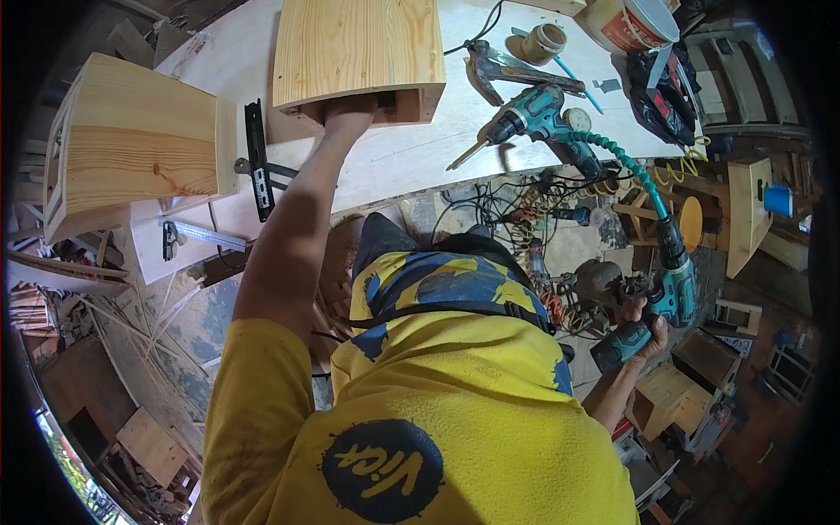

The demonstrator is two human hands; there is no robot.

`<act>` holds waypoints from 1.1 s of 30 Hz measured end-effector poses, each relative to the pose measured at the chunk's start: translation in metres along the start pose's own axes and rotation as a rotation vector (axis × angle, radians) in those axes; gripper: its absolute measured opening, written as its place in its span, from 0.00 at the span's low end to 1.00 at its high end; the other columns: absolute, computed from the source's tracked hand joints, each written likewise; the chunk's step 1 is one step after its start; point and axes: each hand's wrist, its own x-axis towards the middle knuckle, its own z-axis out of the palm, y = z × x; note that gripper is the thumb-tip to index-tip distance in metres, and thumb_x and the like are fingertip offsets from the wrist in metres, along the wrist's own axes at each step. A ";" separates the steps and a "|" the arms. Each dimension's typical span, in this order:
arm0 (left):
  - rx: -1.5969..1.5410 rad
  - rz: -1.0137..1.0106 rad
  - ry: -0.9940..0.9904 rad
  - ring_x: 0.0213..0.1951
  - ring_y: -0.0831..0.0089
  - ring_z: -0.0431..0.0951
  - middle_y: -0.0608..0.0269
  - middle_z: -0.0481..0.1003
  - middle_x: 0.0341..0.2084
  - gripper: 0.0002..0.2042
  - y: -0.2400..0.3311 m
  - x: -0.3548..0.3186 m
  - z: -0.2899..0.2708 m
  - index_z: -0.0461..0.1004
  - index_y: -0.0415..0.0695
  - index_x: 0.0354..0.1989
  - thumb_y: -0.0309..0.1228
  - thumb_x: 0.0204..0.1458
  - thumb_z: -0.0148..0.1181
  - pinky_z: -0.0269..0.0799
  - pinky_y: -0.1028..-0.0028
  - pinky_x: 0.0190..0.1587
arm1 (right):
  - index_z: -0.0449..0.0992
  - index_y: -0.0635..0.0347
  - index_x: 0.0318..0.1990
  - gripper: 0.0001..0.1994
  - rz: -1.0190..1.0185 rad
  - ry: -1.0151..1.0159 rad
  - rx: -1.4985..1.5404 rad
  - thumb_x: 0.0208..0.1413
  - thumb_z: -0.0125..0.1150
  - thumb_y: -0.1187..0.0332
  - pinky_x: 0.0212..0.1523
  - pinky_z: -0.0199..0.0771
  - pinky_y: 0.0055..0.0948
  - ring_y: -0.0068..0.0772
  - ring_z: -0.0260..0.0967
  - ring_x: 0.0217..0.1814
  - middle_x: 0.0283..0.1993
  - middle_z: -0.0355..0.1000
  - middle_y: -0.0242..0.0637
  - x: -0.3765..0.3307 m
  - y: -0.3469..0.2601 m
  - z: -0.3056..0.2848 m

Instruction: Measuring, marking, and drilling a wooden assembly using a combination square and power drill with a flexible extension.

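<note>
My left arm reaches forward to a pale pine box (359, 48) on the white table. My left hand (352, 112) goes into the box's open front; its fingers are hidden inside. Out to the right, my right hand (647, 337) is wrapped round the handle of a teal and black cordless drill (678, 293). From its chuck a teal flexible shaft (623, 156) curves up to a second cordless drill (535, 114) lying on the table. A black drawer slide (259, 162) lies left of my forearm.
Another pine box (144, 140) stands at the left, beside a metal square (210, 236). A hammer (503, 70), a small jar (544, 42), a blue pencil (579, 85) and a white bucket (626, 24) occupy the table's right. Tangled cables (516, 197) hang below its edge.
</note>
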 end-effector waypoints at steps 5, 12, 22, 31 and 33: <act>-0.125 -0.227 -0.013 0.57 0.59 0.70 0.54 0.72 0.54 0.27 0.037 -0.022 -0.023 0.69 0.47 0.57 0.50 0.52 0.55 0.63 0.64 0.60 | 0.60 0.72 0.54 0.27 0.002 0.036 0.005 0.48 0.60 0.68 0.39 0.71 0.30 0.33 0.64 0.35 0.41 0.67 0.48 0.000 0.001 -0.001; -0.126 -0.461 -0.012 0.48 0.55 0.77 0.52 0.78 0.43 0.24 0.071 -0.034 -0.037 0.78 0.53 0.46 0.53 0.45 0.63 0.72 0.63 0.51 | 0.60 0.71 0.53 0.27 -0.001 0.027 0.003 0.46 0.60 0.69 0.38 0.71 0.29 0.33 0.64 0.33 0.39 0.68 0.47 0.004 0.002 0.013; 0.049 -0.308 0.319 0.45 0.51 0.77 0.51 0.79 0.38 0.25 0.067 -0.038 -0.007 0.79 0.46 0.42 0.54 0.43 0.64 0.71 0.60 0.51 | 0.62 0.71 0.52 0.26 -0.015 0.017 -0.056 0.46 0.60 0.68 0.37 0.69 0.29 0.32 0.64 0.34 0.39 0.69 0.47 0.008 0.005 0.007; 0.060 -0.278 0.348 0.57 0.39 0.62 0.41 0.65 0.56 0.36 0.072 -0.040 -0.005 0.71 0.42 0.55 0.57 0.43 0.62 0.59 0.50 0.59 | 0.64 0.71 0.50 0.24 -0.081 -0.083 -0.045 0.48 0.60 0.66 0.36 0.67 0.28 0.31 0.64 0.30 0.38 0.68 0.45 0.023 0.014 0.006; 0.093 -0.302 0.330 0.57 0.43 0.63 0.42 0.67 0.54 0.35 0.072 -0.042 -0.002 0.70 0.44 0.55 0.56 0.43 0.62 0.58 0.49 0.60 | 0.63 0.71 0.50 0.24 -0.072 -0.118 -0.011 0.48 0.60 0.66 0.37 0.67 0.28 0.31 0.64 0.30 0.38 0.68 0.45 0.029 0.012 0.008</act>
